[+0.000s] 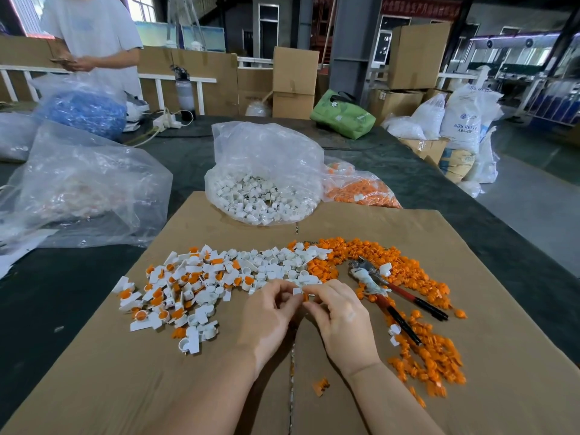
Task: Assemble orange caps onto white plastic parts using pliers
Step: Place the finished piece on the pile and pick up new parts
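Your left hand (270,312) pinches a white part (297,291); your right hand (339,312) pinches an orange cap (305,297) against it. The pliers (381,290) lie just right of your right hand, handles toward you, so judge that hand nearer.

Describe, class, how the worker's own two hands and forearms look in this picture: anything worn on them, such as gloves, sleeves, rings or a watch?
Both are bare. The left hand and the right hand have no gloves, and no ring shows on the visible fingers. The forearms run uncovered to the bottom edge of the picture, with no sleeve, watch or bracelet in view. Fingernails look short and unpainted, as far as can be told.
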Demonstrator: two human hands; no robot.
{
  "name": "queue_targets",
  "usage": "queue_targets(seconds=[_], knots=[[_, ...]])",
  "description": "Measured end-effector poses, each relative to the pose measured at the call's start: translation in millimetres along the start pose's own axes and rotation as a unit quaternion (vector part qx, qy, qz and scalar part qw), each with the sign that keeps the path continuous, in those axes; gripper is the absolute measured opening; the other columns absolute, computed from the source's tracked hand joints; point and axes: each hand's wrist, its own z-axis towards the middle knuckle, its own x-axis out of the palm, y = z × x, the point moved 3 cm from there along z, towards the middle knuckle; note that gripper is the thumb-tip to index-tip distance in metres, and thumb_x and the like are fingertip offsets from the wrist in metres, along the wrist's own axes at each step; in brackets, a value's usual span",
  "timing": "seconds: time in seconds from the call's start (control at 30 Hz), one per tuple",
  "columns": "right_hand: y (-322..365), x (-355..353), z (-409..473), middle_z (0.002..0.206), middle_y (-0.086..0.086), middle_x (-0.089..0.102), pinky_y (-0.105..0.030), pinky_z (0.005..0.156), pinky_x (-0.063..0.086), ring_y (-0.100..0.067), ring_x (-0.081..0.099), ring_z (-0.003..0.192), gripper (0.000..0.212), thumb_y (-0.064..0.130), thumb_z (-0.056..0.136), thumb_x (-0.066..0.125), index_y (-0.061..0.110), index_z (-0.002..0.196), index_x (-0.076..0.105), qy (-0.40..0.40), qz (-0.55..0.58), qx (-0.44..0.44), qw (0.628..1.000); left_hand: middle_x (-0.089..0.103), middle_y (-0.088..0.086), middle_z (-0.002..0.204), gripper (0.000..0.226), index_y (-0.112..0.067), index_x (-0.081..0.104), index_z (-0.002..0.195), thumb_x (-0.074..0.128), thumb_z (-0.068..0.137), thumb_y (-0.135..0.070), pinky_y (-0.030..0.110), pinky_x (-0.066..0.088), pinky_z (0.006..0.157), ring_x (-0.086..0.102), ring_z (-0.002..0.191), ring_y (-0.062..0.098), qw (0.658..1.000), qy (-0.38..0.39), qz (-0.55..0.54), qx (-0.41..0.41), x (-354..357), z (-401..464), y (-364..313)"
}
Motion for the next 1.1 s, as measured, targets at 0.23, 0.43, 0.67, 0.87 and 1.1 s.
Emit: queue_targets(seconds=[0.23, 0.43, 0.67, 0.87, 1.1], knots=[[-0.8, -0.9, -1.3, 0.087, 0.002, 0.064, -0.033, 0.074, 0.049, -0.017, 0.06, 0.084, 0.023, 0.016, 0.078, 0.076, 0.013, 0.101, 0.069, 0.011, -0.039, 0.002, 0.999, 0.063, -0.007, 0.08, 0.01, -0.022, 0.063, 0.097, 0.064, 0.088, -0.025, 0.008, 0.043, 0.061, 0.06, 0.076, 0.005, 0.999, -0.006, 0.033, 0.005, -2.4, 1.4, 0.0], [-21.4, -31.6, 7.5, 0.114, -0.002, 0.06, -0.04, 0.097, 0.031, -0.023, 0.051, 0.111, 0.033, 0.035, 0.093, 0.052, 0.015, 0.119, 0.061, -0.026, -0.16, 0.148, 0.976, 0.065, 0.002, 0.075, 0.003, -0.024, 0.062, 0.088, 0.065, 0.087, -0.024, 0.012, 0.042, 0.055, 0.06, 0.07, 0.013, 1.0, -0.009, 0.02, -0.006, -1.1, 3.3, -0.9], [-76.2, -57.4, 13.5, 0.144, -0.009, 0.035, -0.058, 0.11, 0.012, -0.031, 0.025, 0.135, 0.064, 0.06, 0.086, 0.04, 0.018, 0.134, 0.041, 0.23, -0.284, 0.408, 0.836, 0.067, 0.006, 0.077, 0.004, -0.02, 0.062, 0.086, 0.065, 0.087, -0.022, 0.017, 0.045, 0.058, 0.058, 0.063, 0.01, 1.0, -0.003, 0.006, -0.012, -0.5, 3.8, -4.5], [-79.4, -56.6, 15.0, 0.134, -0.009, 0.042, -0.056, 0.107, 0.019, -0.031, 0.031, 0.129, 0.048, 0.051, 0.083, 0.048, 0.017, 0.117, 0.052, 0.242, -0.288, 0.393, 0.839, 0.068, 0.008, 0.079, 0.004, -0.021, 0.062, 0.086, 0.064, 0.088, -0.024, 0.023, 0.048, 0.065, 0.06, 0.068, 0.014, 1.0, -0.003, 0.007, -0.022, -1.0, 4.6, -6.8], [-52.8, -61.7, 29.7, 0.106, -0.005, 0.058, -0.039, 0.084, 0.047, -0.026, 0.054, 0.1, 0.04, 0.047, 0.087, 0.048, 0.013, 0.109, 0.046, 0.184, -0.241, 0.314, 0.9, 0.061, -0.001, 0.062, 0.005, -0.012, 0.066, 0.084, 0.067, 0.086, -0.017, 0.015, 0.043, 0.052, 0.053, 0.053, 0.004, 0.988, -0.022, -0.119, -0.095, -4.2, 11.3, -11.0]])
